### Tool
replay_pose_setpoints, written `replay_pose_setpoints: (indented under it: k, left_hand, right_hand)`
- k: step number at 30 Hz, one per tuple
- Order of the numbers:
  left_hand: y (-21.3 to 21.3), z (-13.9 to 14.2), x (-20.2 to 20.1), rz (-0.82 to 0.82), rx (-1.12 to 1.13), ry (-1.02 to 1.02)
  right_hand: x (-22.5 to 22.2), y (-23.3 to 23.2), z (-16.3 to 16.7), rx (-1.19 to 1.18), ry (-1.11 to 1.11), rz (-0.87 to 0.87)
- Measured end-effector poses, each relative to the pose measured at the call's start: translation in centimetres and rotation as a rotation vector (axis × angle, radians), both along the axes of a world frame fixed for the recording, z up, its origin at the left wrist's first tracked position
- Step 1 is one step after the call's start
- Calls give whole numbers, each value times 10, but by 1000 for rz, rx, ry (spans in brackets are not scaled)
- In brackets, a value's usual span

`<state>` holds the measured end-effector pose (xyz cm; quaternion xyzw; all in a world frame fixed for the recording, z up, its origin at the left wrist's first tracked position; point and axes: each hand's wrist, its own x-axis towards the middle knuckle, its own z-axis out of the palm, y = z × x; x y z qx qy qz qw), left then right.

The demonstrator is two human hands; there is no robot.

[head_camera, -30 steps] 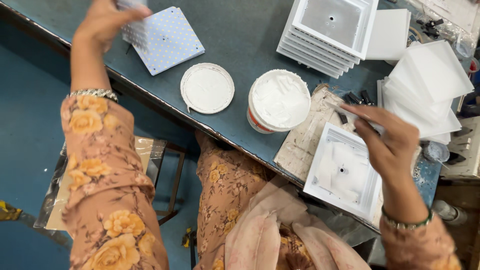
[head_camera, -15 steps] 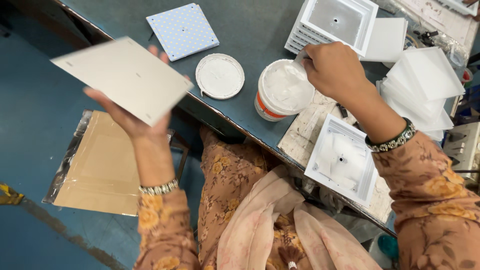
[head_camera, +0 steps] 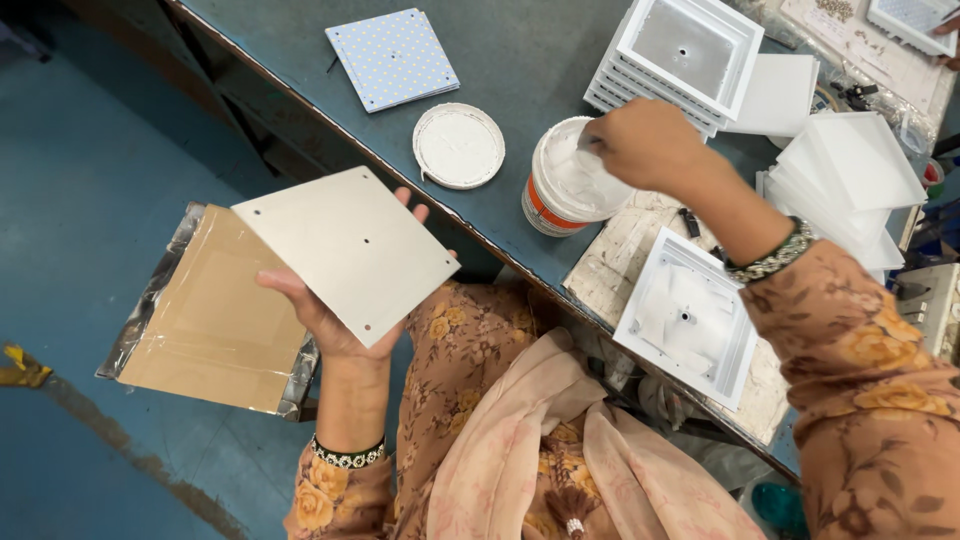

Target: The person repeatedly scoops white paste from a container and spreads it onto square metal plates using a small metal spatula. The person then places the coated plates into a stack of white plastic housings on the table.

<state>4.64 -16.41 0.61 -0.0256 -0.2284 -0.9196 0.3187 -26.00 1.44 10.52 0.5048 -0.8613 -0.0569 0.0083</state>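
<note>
We hold a square off-white plate (head_camera: 345,252) flat on the upturned palm of our left hand (head_camera: 330,315), fingers spread beneath it and fingertips showing past its far edge; the plate sits off the table, out over the blue floor and above our lap. Just below and left of it a flat brown cardboard package with a foil edge (head_camera: 205,320) lies on the floor. Our right hand (head_camera: 645,145) reaches over the open white tub (head_camera: 565,185) with the orange band, fingers curled together at its rim; they seem to pinch something small and pale, though we cannot tell what. The tub stands on the blue-grey table (head_camera: 500,60), with its round white lid (head_camera: 458,146) lying beside it to the left. Farther left lies a square dotted panel (head_camera: 390,58). Behind the right hand stands a stack of white square housings (head_camera: 680,55), and one more white housing (head_camera: 688,315) lies open near the table's front edge, under our right forearm.
</note>
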Motion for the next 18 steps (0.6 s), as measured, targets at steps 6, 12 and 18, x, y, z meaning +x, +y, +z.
replay_pose_setpoints:
  k: [6, 12, 18]
  left_hand:
    - [16, 11, -2, -118, 40, -39]
    - [34, 18, -10, -137, -22, 7]
    - [45, 7, -23, -195, 12, -4]
  right_hand:
    - [11, 33, 33, -256, -163, -58]
    - [28, 45, 19, -437, -439, -35]
    - [33, 46, -12, -602, -610, 33]
